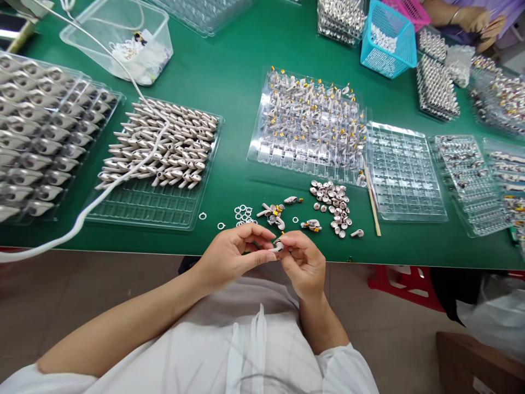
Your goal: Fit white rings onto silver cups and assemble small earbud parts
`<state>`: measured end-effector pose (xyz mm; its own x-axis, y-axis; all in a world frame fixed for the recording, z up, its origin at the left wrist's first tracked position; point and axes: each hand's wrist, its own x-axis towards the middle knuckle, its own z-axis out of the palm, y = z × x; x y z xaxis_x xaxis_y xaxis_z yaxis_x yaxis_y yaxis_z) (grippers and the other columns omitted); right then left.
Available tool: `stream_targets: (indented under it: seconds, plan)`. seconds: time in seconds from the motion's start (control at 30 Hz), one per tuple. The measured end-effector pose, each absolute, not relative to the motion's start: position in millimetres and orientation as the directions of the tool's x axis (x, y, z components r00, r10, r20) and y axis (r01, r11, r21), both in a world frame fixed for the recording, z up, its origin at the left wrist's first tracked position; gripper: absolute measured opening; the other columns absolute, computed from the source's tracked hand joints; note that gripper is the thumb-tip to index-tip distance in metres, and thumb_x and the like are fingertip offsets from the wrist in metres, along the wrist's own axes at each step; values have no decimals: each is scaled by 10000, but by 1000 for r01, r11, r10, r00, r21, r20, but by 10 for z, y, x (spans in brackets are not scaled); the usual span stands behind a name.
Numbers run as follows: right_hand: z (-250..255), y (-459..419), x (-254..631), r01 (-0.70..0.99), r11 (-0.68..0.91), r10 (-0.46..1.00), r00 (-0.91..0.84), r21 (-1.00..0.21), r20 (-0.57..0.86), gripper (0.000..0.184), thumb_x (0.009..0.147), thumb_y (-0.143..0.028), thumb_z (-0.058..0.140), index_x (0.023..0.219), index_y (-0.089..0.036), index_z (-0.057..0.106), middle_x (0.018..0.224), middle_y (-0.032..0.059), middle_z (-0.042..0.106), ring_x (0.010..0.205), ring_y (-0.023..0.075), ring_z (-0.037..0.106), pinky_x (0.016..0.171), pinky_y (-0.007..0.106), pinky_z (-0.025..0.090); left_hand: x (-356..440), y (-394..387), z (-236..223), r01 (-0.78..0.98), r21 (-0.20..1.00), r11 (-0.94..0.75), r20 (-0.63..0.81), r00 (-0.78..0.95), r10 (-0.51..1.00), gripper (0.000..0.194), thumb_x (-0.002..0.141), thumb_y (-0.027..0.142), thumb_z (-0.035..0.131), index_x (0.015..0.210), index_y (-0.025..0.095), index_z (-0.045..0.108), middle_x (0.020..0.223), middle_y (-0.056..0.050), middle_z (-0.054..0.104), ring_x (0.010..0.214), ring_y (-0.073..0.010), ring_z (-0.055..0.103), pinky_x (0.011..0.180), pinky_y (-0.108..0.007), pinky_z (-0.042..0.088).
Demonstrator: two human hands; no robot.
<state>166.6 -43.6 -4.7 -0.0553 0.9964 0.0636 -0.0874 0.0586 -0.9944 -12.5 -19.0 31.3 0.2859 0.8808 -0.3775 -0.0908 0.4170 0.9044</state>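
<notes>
Item one: white earbud casing (279,247), a single piece, in hand just off the near edge of the green table (229,71). The left hand (229,254) is pinching it by one side, thumb and fingertips closing on it; the right hand (305,262) is gripping the other side, fingers curled — the two hands are meeting at the piece.

Loose stock, nearest the hands: white rings (243,210), a cluster, with a few strays lying apart; earbud parts with orange tabs (274,214), heaped just beyond the fingers; small oval caps (333,203), many, spreading to the right; one stemmed shell (357,233), lying beside the caps; one wooden stick (373,205), resting lengthwise on the right.

Trays, clear plastic: the middle tray (262,152) is carrying rows of orange-tabbed parts; the slotted tray (406,180) is sitting just right of it; the left tray (143,210) is holding stemmed shells in its far rows, a white cable (102,197) crossing over them.

Containers, farther back: a clear plastic box (159,41) is standing at left; a blue basket (383,59), holding small white pieces, is standing at right beside a pink basket (414,13) — a co-worker's hands (473,21) are showing beyond.
</notes>
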Motion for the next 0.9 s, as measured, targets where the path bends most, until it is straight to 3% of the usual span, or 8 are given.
stream_targets:
  seconds: [0.2,0.4,0.63,0.9]
  plan:
    - [-34,-439,1698,-123,-33,993,-116,-992,-18,296,894,-210,645,1172,-306,672,1018,36,662,867,159,664,750,290,591,-136,-195,296,-49,920,388,-356,309,882,326,746,317,820,999,160,688,836,-36,724,788,-152,698,752,-250,599]
    - [-35,-416,1739,-100,-57,988,-149,-993,-41,233,884,-309,656,1103,-257,715,1021,66,637,841,172,642,682,290,576,-165,-208,279,-15,940,340,-319,307,897,313,764,319,804,1006,160,687,859,-46,735,798,-163,710,753,-251,601]
    - [-4,-400,1721,-77,68,989,-124,-995,77,212,853,-194,689,1046,-281,710,981,52,653,892,178,638,710,300,561,-162,-190,296,92,963,252,-268,272,924,201,794,328,767,900,162,728,876,-56,755,769,-163,714,718,-228,590]
    - [4,-411,1702,35,209,971,-124,-977,203,323,842,-114,672,1090,-319,693,990,47,664,897,191,649,702,323,568,-166,-177,292,69,978,194,-206,317,926,214,789,315,770,933,157,754,957,-79,766,850,-183,726,777,-247,606]
